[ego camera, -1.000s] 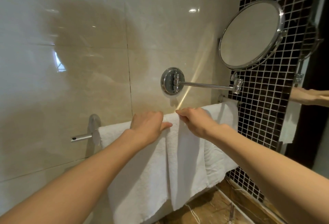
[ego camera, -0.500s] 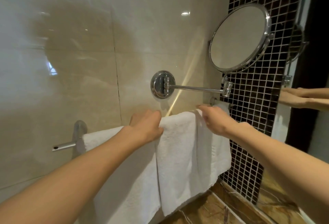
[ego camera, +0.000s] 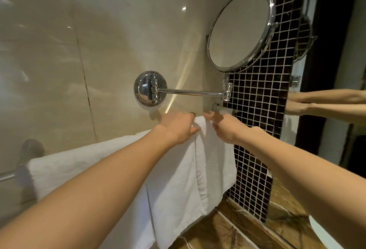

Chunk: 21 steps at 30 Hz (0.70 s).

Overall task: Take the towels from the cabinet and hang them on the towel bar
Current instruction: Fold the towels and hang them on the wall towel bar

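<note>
Along the chrome towel bar (ego camera: 8, 176), head view, the white terry towel (ego camera: 213, 169) hangs by the right end; my left hand (ego camera: 178, 128) and right hand (ego camera: 225, 128) both clutch its top fold. I'd tug evenly, levelling hems, minding the round chrome mirror (ego camera: 240, 27) above.

Glossy bathroom corner.
Beige wall tiles (ego camera: 99, 51) fill the left; round chrome mirror (ego camera: 240, 29) upper right, before a dark mosaic strip (ego camera: 257, 122).
</note>
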### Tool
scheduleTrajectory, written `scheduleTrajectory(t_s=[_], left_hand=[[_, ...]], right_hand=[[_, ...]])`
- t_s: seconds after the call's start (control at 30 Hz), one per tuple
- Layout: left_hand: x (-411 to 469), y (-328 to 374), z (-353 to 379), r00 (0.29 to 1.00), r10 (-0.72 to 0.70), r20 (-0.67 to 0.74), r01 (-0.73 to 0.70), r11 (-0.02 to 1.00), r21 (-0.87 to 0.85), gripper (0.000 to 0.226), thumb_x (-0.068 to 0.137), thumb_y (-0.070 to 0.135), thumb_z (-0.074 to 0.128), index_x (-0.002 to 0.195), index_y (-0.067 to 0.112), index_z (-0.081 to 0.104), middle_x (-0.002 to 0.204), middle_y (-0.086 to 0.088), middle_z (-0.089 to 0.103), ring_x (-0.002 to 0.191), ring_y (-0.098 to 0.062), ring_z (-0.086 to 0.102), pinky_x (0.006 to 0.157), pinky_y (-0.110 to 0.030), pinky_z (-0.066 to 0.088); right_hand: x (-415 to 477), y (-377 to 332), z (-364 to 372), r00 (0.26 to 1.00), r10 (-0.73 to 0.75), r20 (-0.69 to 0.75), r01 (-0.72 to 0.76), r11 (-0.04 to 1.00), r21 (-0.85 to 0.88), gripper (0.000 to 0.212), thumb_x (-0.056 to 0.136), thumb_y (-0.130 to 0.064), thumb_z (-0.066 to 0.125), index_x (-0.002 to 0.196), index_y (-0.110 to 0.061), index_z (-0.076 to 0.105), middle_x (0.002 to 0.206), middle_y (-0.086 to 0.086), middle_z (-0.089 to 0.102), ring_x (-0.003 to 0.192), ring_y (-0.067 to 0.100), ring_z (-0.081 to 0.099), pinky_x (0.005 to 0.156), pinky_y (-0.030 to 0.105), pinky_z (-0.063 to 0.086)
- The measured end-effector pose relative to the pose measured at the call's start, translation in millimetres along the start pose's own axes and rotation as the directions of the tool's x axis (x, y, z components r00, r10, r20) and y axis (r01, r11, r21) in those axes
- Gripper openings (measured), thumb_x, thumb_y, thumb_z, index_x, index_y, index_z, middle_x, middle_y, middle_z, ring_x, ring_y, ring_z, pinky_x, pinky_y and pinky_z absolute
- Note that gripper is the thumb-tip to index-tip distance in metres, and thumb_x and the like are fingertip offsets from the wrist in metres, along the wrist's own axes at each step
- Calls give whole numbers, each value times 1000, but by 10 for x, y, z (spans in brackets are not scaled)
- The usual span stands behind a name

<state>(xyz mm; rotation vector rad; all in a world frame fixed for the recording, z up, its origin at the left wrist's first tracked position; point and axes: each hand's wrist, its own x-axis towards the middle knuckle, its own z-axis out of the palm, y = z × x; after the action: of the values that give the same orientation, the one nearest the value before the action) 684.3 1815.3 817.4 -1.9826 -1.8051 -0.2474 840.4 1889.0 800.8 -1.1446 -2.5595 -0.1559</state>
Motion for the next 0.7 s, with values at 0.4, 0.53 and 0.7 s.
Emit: scheduleTrajectory(t_s=[0.4,0.53,0.7], left_hand=[[217,85,119,995,-95,10,95,995,23,33,93,42,51,106,14,62,108,-14,65,100,-33,60,69,-31,37],[206,80,125,996,-74,52,73,997,30,34,94,42,48,105,12,60,110,-14,64,101,-32,60,68,-29,35],[98,48,79,997,-75,29,72,995,71,54,88,61,43,116,15,51,114,-11,61,103,-30,59,70,-34,37]], right_hand=[[7,-4,52,1000,3,-16,-3,1000,16,59,85,3,41,138,-22,45,134,11,52,121,31,50,97,35,43],[-11,-51,18,999,22,24,-23,1000,20,54,88,1,42,139,-16,42,135,14,48,122,32,48,98,34,40],[-111,-169,34,999,47,21,-49,996,74,58,89,-2,43,144,-14,30,149,15,29,138,35,28,113,44,29]])
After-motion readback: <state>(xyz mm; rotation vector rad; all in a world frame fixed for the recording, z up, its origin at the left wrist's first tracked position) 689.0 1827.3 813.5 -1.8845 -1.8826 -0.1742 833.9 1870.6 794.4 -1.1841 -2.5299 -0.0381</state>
